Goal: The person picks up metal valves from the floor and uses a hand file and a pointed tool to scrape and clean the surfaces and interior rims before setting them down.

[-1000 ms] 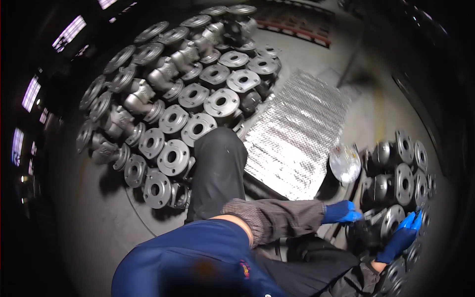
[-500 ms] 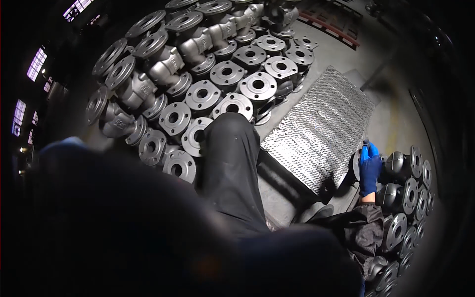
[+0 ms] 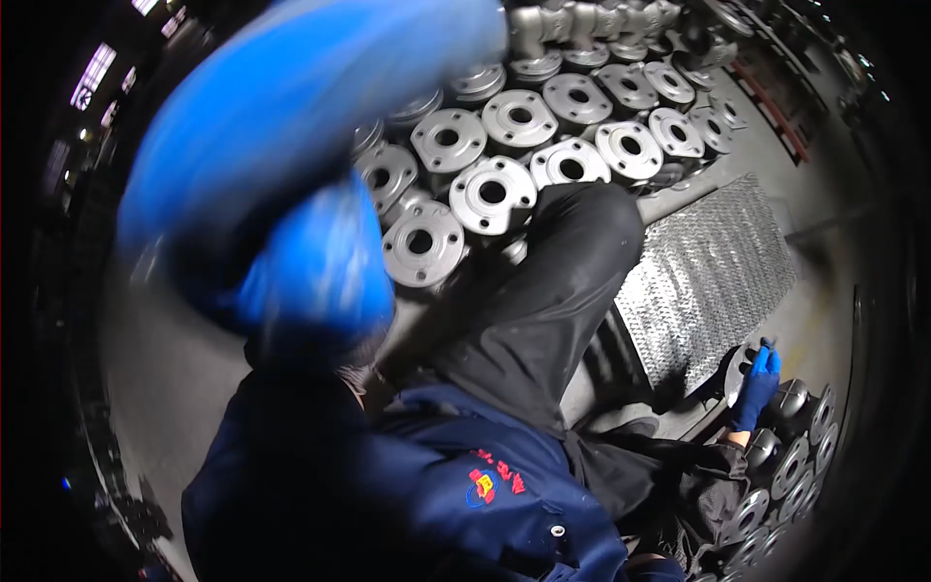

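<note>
The right hand (image 3: 756,388), in a blue glove, is seen at the lower right, laid on the rim of a grey flanged valve casting (image 3: 742,373) that stands at the near end of a small cluster of castings (image 3: 795,466) along the right edge of the view; the fingers appear curled over the rim, so a grasp on that casting is judged likely, though the contact itself is small in the picture. The left hand (image 3: 310,262), also gloved in blue, is held up close to the camera and is heavily blurred, so whether it is clenched or released cannot be told, and nothing can be made out in it. A large pile of flanged castings (image 3: 495,189) is spread over the floor at the top, beyond a black-trousered knee (image 3: 572,252), and a ribbed metal plate (image 3: 708,276) lies between the knee and the right-hand cluster. For the casting to be handled well, the flange rim should be gripped fully rather than by the fingertips, since such a piece is judged heavy and smooth-edged. The second hand should be brought to it before any lift, and fingers should be kept out from between neighbouring flanges, where pinching could occur.
</note>
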Demonstrator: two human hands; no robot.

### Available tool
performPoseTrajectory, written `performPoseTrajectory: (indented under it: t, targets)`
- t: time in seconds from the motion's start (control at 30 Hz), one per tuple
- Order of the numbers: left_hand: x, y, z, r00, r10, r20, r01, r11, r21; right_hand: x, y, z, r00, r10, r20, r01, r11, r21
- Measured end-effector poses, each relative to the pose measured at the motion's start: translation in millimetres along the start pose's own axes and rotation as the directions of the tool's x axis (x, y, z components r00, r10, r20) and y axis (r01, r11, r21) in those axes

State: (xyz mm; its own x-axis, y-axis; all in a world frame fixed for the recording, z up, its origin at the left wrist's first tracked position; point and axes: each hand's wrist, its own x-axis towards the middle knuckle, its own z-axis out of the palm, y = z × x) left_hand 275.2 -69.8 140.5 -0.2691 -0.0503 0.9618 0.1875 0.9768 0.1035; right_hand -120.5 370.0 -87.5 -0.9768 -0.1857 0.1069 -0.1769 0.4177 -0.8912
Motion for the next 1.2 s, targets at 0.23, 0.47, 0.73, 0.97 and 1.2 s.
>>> performPoseTrajectory:
  t: [0.23,0.47,0.73,0.97,1.2]
  targets:
    - [-166.5,-56.7,-14.3,0.502,-0.81,0.302,0.595,0.577,0.56,-25.9,-78.6,14.9,0.975,0.118,0.187,-0.168,0.944,0.284]
    - [-285.9,-7.8,0.7,0.403,-0.742,0.536,0.115,0.622,0.774,-100.3,-231.0,185.3,0.886,-0.329,0.326,0.138,0.859,0.493]
    - [-262.6,-5.2,25.7,0.313,-0.784,0.536,0.2,0.607,0.769,-205.4,-179.5,398.6,0.761,-0.132,0.635,-0.156,0.913,0.376]
    - [-320.8,-61.9,-43.2,0.485,-0.874,0.017,0.683,0.391,0.617,-237.9,-168.5,394.7,0.617,-0.25,0.747,0.452,0.889,-0.076]
    - [-365.7,-63.1,-42.2,-0.29,-0.916,0.278,0.944,-0.322,-0.074,-251.1,-163.9,408.5,0.546,-0.14,0.826,0.313,0.949,-0.046]
